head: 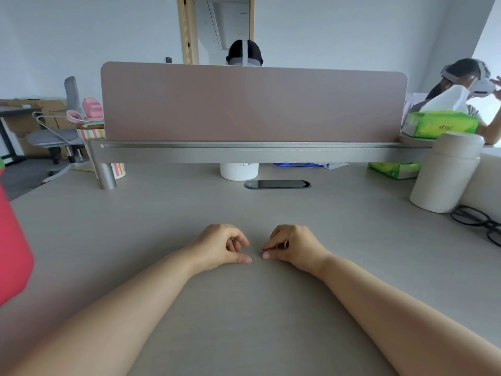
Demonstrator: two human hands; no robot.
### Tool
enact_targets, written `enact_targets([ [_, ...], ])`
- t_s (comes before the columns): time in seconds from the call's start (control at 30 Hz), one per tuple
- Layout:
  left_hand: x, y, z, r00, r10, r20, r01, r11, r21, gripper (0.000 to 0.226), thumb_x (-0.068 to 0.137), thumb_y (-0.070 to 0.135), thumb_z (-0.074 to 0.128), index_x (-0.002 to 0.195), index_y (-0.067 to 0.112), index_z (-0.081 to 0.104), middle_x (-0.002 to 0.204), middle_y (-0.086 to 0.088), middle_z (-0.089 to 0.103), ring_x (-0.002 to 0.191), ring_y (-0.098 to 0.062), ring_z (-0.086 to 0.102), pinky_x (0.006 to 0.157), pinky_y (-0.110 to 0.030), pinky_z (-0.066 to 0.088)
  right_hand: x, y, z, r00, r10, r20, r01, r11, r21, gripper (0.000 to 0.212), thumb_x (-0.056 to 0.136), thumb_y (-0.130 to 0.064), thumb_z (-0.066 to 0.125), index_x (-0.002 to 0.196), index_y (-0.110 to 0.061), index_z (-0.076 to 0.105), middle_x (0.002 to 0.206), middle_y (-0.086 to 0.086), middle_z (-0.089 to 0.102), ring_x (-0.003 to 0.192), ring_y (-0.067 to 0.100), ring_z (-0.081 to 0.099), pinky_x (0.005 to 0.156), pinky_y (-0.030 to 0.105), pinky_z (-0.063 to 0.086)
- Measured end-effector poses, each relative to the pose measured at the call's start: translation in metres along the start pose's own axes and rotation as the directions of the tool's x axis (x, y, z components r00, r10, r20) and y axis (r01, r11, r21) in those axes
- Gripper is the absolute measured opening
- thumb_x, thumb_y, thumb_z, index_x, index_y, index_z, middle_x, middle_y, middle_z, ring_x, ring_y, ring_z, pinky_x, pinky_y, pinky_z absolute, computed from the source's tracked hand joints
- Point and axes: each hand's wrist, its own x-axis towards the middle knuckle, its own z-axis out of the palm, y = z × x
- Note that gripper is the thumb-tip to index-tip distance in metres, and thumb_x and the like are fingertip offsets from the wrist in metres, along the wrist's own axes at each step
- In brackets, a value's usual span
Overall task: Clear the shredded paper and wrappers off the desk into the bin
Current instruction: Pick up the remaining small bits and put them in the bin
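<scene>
Both my hands rest on the grey desk [162, 226] near its middle, thumbs almost touching. My left hand [223, 246] has its fingers curled in, and I see nothing held in it. My right hand [291, 246] is curled too, and a small pale paper scrap [286, 243] shows between its fingers. A tiny speck of paper [256, 258] lies on the desk between the two thumbs. A red container [12, 240], possibly the bin, fills the left edge and is only partly in view.
A pink divider screen [252, 104] on a metal rail closes off the back. A cream bottle [447, 172], black glasses [477, 221] and green tissue packs [442, 126] sit at the right. At the back are a white cup [238, 171] and a cable port [277, 184]. Two people sit beyond.
</scene>
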Motion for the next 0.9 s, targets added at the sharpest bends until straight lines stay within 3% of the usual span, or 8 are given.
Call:
enact_targets([
  [0.1, -0.002, 0.000, 0.002, 0.999, 0.033, -0.022, -0.032, 0.999, 0.005, 0.026, 0.065, 0.025, 0.081, 0.085, 0.016, 0.068, 0.074, 0.012, 0.054, 0.055, 0.008, 0.052, 0.053, -0.004, 0.038, 0.000, -0.002, 0.003, 0.999, -0.039, -0.036, 0.038, 0.999, -0.033, 0.009, 0.073, -0.014, 0.074, 0.081, -0.011, 0.075, 0.076, -0.002, 0.065, 0.067, 0.001, 0.058, 0.066, 0.006, 0.039],
  [0.2, -0.006, -0.001, 0.003, 0.997, 0.068, -0.027, -0.067, 0.997, 0.042, 0.027, 0.069, 0.027, 0.078, 0.090, 0.013, 0.069, 0.076, 0.014, 0.052, 0.061, 0.009, 0.053, 0.057, -0.002, 0.038, -0.001, -0.004, 0.004, 0.997, -0.057, -0.054, 0.048, 0.989, -0.142, 0.010, 0.078, -0.015, 0.068, 0.084, -0.007, 0.071, 0.089, 0.011, 0.069, 0.082, 0.022, 0.062, 0.076, 0.022, 0.044],
  [0.3, -0.008, 0.000, 0.003, 0.996, 0.083, -0.026, -0.080, 0.993, 0.082, 0.029, 0.072, 0.027, 0.075, 0.096, 0.013, 0.068, 0.078, 0.015, 0.050, 0.061, 0.002, 0.052, 0.060, -0.001, 0.037, -0.002, -0.004, 0.007, 0.999, -0.030, -0.021, 0.023, 0.966, -0.256, 0.015, 0.086, -0.017, 0.058, 0.090, -0.004, 0.064, 0.099, 0.014, 0.065, 0.092, 0.028, 0.060, 0.081, 0.030, 0.043],
  [0.4, -0.009, 0.001, 0.004, 0.997, 0.081, -0.014, -0.079, 0.991, 0.104, 0.035, 0.074, 0.028, 0.073, 0.106, 0.015, 0.067, 0.080, 0.016, 0.048, 0.066, 0.003, 0.051, 0.061, -0.001, 0.036, -0.002, -0.004, 0.005, 1.000, 0.000, -0.002, -0.001, 0.968, -0.251, 0.015, 0.089, -0.013, 0.052, 0.093, -0.002, 0.061, 0.102, 0.016, 0.064, 0.092, 0.028, 0.058, 0.078, 0.026, 0.040],
  [0.5, -0.006, 0.006, 0.005, 0.996, 0.079, 0.030, -0.082, 0.991, 0.102, 0.036, 0.076, 0.028, 0.072, 0.110, 0.018, 0.066, 0.082, 0.016, 0.047, 0.066, 0.004, 0.051, 0.064, -0.003, 0.035, -0.004, -0.002, -0.003, 0.997, 0.039, -0.064, -0.049, 0.986, -0.160, 0.014, 0.089, -0.008, 0.051, 0.093, 0.001, 0.061, 0.098, 0.015, 0.064, 0.083, 0.017, 0.050, 0.067, 0.016, 0.030],
  [0.67, 0.006, 0.014, 0.006, 0.992, 0.101, 0.076, -0.110, 0.987, 0.114, 0.022, 0.076, 0.025, 0.072, 0.096, 0.017, 0.071, 0.077, 0.015, 0.049, 0.059, 0.007, 0.051, 0.058, -0.005, 0.035, -0.007, 0.006, -0.012, 0.991, 0.081, -0.104, -0.094, 0.988, -0.125, 0.014, 0.090, -0.007, 0.049, 0.094, 0.001, 0.060, 0.088, 0.001, 0.053, 0.082, 0.015, 0.047, 0.065, 0.015, 0.029],
  [0.8, 0.009, 0.018, 0.008, 0.991, 0.118, 0.059, -0.124, 0.985, 0.121, 0.010, 0.075, 0.023, 0.073, 0.083, 0.016, 0.071, 0.072, 0.014, 0.052, 0.060, -0.003, 0.050, 0.063, -0.020, 0.040, -0.007, 0.009, -0.011, 0.991, 0.086, -0.106, -0.099, 0.987, -0.129, 0.015, 0.090, -0.009, 0.049, 0.094, 0.001, 0.059, 0.088, 0.001, 0.051, 0.082, 0.015, 0.046, 0.065, 0.015, 0.028],
  [0.9, 0.013, 0.023, 0.010, 0.991, 0.111, 0.070, -0.122, 0.976, 0.179, 0.010, 0.077, 0.023, 0.071, 0.081, 0.015, 0.070, 0.069, 0.014, 0.050, 0.061, -0.003, 0.048, 0.061, -0.018, 0.037, -0.007, 0.009, -0.012, 0.990, 0.084, -0.113, -0.098, 0.988, -0.123, 0.016, 0.091, -0.008, 0.048, 0.095, 0.003, 0.059, 0.089, 0.002, 0.052, 0.083, 0.014, 0.045, 0.065, 0.014, 0.028],
])
